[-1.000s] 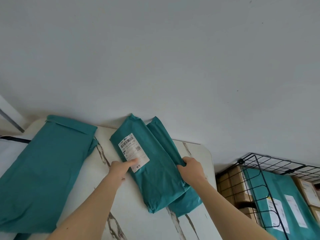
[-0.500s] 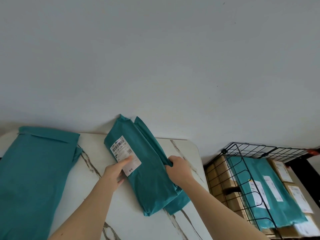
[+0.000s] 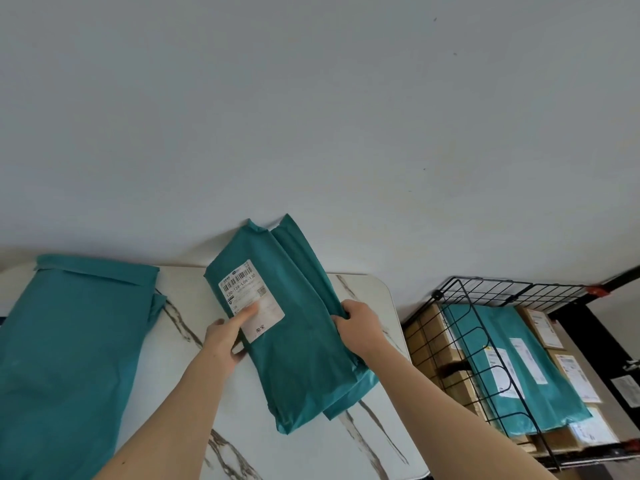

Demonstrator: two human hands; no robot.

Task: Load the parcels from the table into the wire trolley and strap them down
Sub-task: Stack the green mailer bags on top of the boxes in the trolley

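As held now: two stacked teal parcels (image 3: 304, 341)
Left hand (image 3: 223, 341): fingers (image 3: 249, 311) pinching stack
Right hand (image 3: 360, 332): fingers (image 3: 346, 308) curled round its edge
Surface (image 3: 363, 299): one larger parcel (image 3: 69, 358)

Open surface (image 3: 304, 452) up front; big teal parcel (image 3: 69, 358) crowds the left, wire trolley (image 3: 512, 292) wall fences the right.

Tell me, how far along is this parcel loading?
Done: the wire trolley already holds cardboard boxes and a teal parcel. In hand: the left hand and right hand grip the labelled parcel, stacked on another parcel on the table. Left: those two, the large parcel at the table's left, then strapping; no strap lies across the load.
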